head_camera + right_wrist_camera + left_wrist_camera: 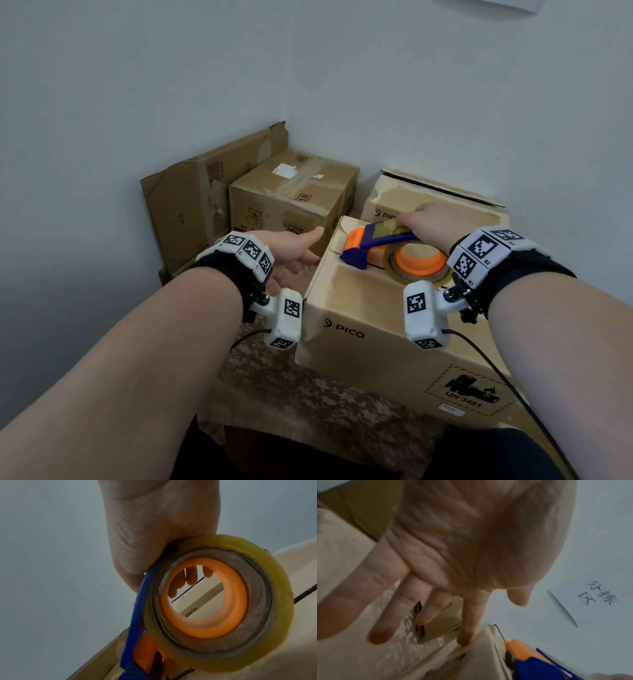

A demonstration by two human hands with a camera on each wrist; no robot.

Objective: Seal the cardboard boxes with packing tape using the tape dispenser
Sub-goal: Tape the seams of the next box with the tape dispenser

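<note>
Tape dispenser (387, 248) atop nearest box (359, 308), contents hidden, seemingly closed.

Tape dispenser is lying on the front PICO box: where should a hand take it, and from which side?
Grip the tape dispenser by its blue frame beside the tape roll, coming from the roll end nearest the person, as the right hand does now. The orange nose points toward the box's far-left corner, so this probably keeps fingers off the cutting end. The left hand touches the PICO box edge.
</note>
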